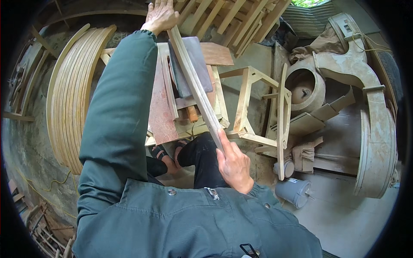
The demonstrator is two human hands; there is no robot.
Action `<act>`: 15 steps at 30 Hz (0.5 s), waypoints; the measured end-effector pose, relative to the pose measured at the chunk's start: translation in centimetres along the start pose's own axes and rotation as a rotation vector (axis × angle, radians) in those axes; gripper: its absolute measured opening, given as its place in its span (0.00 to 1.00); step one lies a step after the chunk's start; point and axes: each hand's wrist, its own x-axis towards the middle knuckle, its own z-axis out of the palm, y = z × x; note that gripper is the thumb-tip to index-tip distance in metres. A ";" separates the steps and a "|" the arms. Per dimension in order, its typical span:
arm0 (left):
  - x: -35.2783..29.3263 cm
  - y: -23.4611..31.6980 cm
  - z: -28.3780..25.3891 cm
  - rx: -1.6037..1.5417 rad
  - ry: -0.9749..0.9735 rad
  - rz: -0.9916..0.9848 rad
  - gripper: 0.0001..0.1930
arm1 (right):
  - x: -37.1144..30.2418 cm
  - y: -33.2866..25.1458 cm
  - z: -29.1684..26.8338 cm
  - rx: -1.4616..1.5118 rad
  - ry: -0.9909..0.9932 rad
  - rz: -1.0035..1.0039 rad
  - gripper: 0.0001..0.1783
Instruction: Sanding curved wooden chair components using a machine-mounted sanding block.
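A long wooden strip [194, 81] runs slantwise from the far left to near my body, above a low wooden work stand. My left hand [161, 17], at the end of a stretched arm, is on the strip's far end; its fingertips are cut off by the picture's top edge. Around the near end, my right hand [234, 165] is closed, thumb and forefinger along the wood. Beneath the strip lie a grey flat slab [201, 64] and a reddish board [161, 129]. An orange handle [192, 114] pokes out below the slab.
Curved wooden strips [77, 94] stand bundled at the left. A pale wooden frame [245, 101] is right of the stand, near a large dusty machine [370, 129] with a round housing. A grey bucket [293, 192] lies at the lower right. Slatted wood [236, 19] leans at the back.
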 end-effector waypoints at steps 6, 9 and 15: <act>-0.8 3.2 -2.3 -0.041 -0.024 0.001 0.46 | 5.6 -0.8 2.8 0.046 0.084 -0.027 0.43; -0.7 2.6 -1.7 -0.025 0.013 0.021 0.47 | 8.3 -1.6 4.2 0.028 0.131 -0.026 0.43; -2.7 2.2 0.8 0.100 0.101 0.098 0.42 | 9.1 -1.1 4.1 -0.033 0.193 -0.083 0.42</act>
